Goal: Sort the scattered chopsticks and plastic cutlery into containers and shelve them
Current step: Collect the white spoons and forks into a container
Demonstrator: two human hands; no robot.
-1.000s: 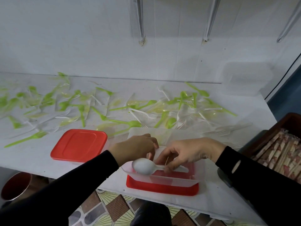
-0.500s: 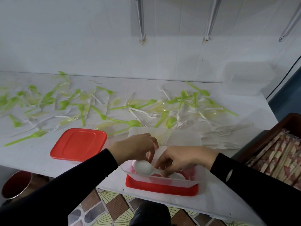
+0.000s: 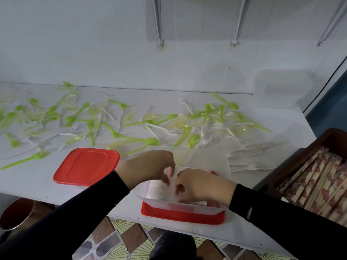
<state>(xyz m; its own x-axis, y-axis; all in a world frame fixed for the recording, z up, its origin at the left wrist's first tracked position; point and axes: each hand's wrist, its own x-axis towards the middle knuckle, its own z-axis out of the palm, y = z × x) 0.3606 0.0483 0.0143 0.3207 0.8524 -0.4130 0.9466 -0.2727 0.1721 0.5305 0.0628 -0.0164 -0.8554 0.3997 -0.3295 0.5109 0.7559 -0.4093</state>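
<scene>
A clear plastic container (image 3: 180, 205) stands on a red lid (image 3: 182, 215) at the table's near edge, holding a stack of white spoons (image 3: 156, 190). Both of my hands reach into it. My left hand (image 3: 148, 166) has its fingertips down on the stack. My right hand (image 3: 201, 184) is curled over the spoon handles and grips them; its fingers hide most of them. Green and white plastic forks and spoons (image 3: 150, 141) lie scattered across the white table. Wrapped chopsticks (image 3: 319, 182) fill a dark wooden box at the right.
A red-lidded container (image 3: 86, 166) sits left of my hands, and a second clear container (image 3: 208, 156) sits just behind them. Another translucent container (image 3: 281, 87) stands at the back right by the wall. A red-brown bucket (image 3: 15, 212) is on the floor at the left.
My right hand has lowered the white spoon from above the rim into the container. My left hand has moved in to touch the stack beside it.
</scene>
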